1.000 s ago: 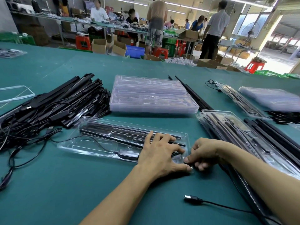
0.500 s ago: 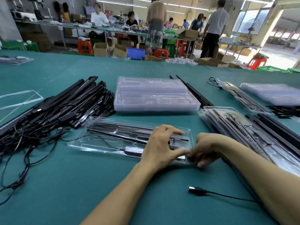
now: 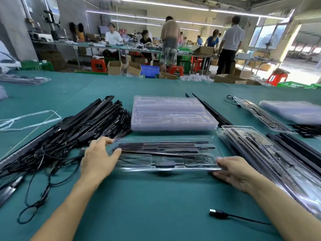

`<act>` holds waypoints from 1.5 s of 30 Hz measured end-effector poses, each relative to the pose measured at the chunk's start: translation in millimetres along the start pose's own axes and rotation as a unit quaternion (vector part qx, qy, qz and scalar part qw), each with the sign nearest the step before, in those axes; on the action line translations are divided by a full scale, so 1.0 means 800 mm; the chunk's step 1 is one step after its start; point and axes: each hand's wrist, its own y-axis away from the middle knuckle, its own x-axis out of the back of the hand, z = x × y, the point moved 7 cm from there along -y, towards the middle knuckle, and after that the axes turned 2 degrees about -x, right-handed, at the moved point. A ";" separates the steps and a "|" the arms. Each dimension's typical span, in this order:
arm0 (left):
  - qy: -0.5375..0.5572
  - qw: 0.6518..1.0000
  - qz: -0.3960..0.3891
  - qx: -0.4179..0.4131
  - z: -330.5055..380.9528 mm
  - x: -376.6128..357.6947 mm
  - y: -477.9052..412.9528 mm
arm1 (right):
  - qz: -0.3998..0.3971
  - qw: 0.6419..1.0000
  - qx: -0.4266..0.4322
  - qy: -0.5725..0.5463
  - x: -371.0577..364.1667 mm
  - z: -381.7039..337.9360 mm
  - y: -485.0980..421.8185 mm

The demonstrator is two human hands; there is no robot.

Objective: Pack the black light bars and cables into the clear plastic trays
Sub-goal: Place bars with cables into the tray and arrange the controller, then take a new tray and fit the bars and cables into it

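A clear plastic tray (image 3: 166,164) holding black light bars (image 3: 163,146) and a cable with an inline controller (image 3: 165,164) is lifted a little off the green table, lying level and crosswise in front of me. My left hand (image 3: 99,157) grips its left end and my right hand (image 3: 232,171) grips its right end. A pile of loose black light bars with tangled cables (image 3: 69,133) lies to the left. A stack of empty clear trays (image 3: 172,113) sits just behind the held tray.
Packed trays (image 3: 271,153) are stacked at the right, with loose black bars (image 3: 298,150) beside them. A USB plug on a black cable (image 3: 217,213) lies near my right forearm. More trays (image 3: 293,110) rest at the far right. Several people work at benches behind.
My left hand moved from the tray's right end to its left end. Both hands have lifted the packed tray and turned it level and crosswise; the camera view tilted up.
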 end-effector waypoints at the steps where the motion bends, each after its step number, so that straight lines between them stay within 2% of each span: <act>1: -0.016 0.999 -0.030 0.012 -0.014 0.000 0.001 | 0.003 1.000 0.012 -0.011 -0.001 0.003 -0.002; 4: -0.041 0.995 -0.083 0.023 -0.033 -0.002 0.003 | 0.001 0.998 0.049 -0.041 0.000 0.004 -0.004; 7: 0.008 0.989 -0.132 0.062 -0.036 -0.004 -0.003 | -0.023 0.990 0.087 -0.109 0.001 -0.006 -0.002; 11: 0.121 0.971 -0.204 0.001 0.002 0.000 -0.001 | 0.025 0.962 0.078 -0.261 0.014 -0.024 -0.003; 13: 0.160 0.968 -0.191 -0.033 0.021 -0.002 0.005 | 0.022 0.940 0.068 -0.335 0.009 -0.029 0.002; 16: 0.234 0.957 -0.164 -0.043 0.047 -0.015 0.020 | -0.052 0.916 0.077 -0.390 -0.025 -0.038 0.023; 20: 0.303 0.946 -0.103 -0.049 0.089 -0.035 0.039 | -0.195 0.934 0.021 -0.298 -0.124 -0.012 0.070; 22: 0.320 0.943 -0.068 -0.061 0.112 -0.040 0.050 | -0.240 0.929 0.004 -0.282 -0.169 0.008 0.090; 25: 0.306 0.946 -0.046 -0.098 0.139 -0.034 0.059 | -0.236 0.921 0.004 -0.310 -0.192 0.015 0.102; 27: 0.313 0.938 -0.085 -0.121 0.146 -0.030 0.061 | -0.228 0.912 0.021 -0.339 -0.184 0.001 0.101; 29: 0.254 0.948 -0.093 -0.166 0.147 -0.024 0.063 | -0.233 0.913 0.040 -0.332 -0.171 -0.017 0.099; 30: 0.194 0.957 -0.076 -0.203 0.149 -0.020 0.065 | -0.235 0.916 0.048 -0.322 -0.165 -0.024 0.098; 32: 0.096 0.952 -0.032 -0.289 0.161 -0.011 0.076 | -0.239 0.919 0.064 -0.308 -0.154 -0.036 0.097; 35: -0.055 0.896 0.094 -0.430 0.188 0.001 0.104 | -0.211 0.925 0.110 -0.296 -0.135 -0.059 0.093; 36: -0.106 0.878 0.122 -0.451 0.192 0.000 0.112 | -0.192 0.928 0.124 -0.293 -0.127 -0.067 0.090; 37: -0.139 0.873 0.130 -0.449 0.192 -0.002 0.115 | -0.167 0.933 0.132 -0.291 -0.116 -0.074 0.087; 39: -0.129 0.907 0.070 -0.394 0.180 -0.011 0.108 | -0.101 0.943 0.141 -0.286 -0.086 -0.086 0.080; 41: -0.055 0.949 -0.055 -0.307 0.154 -0.030 0.093 | -0.034 0.952 0.146 -0.268 -0.049 -0.095 0.076; 43: -0.016 0.954 -0.157 -0.256 0.138 -0.049 0.088 | 0.021 0.966 0.154 -0.209 -0.010 -0.102 0.074; 45: 0.020 0.950 -0.190 -0.245 0.134 -0.060 0.091 | 0.057 0.973 0.155 -0.160 0.026 -0.104 0.071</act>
